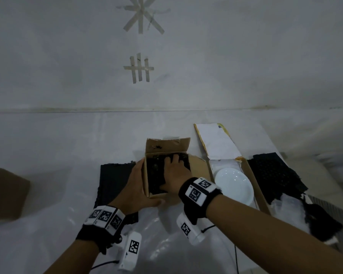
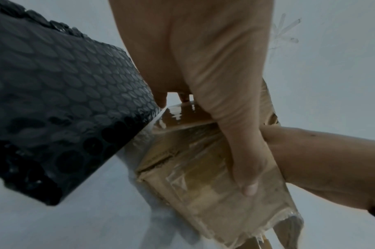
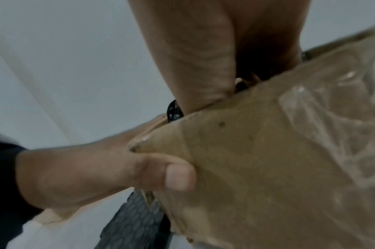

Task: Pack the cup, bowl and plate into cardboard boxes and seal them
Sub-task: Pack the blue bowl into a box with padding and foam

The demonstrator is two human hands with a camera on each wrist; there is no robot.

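A small cardboard box stands open at the table's middle, its far flap upright. Black bubble wrap fills it and hides whatever lies underneath. My right hand reaches in from above and presses flat on that wrap with spread fingers. My left hand grips the box's near left corner, fingers along the left wall; its thumb lies on the taped near face. The right wrist view shows the same box. A white plate lies in a flat open box to the right.
One black bubble-wrap sheet lies left of the small box, another right of the plate box. The plate box's white lid stands open at the back. A brown cardboard piece sits at the far left. Clear plastic covers the table.
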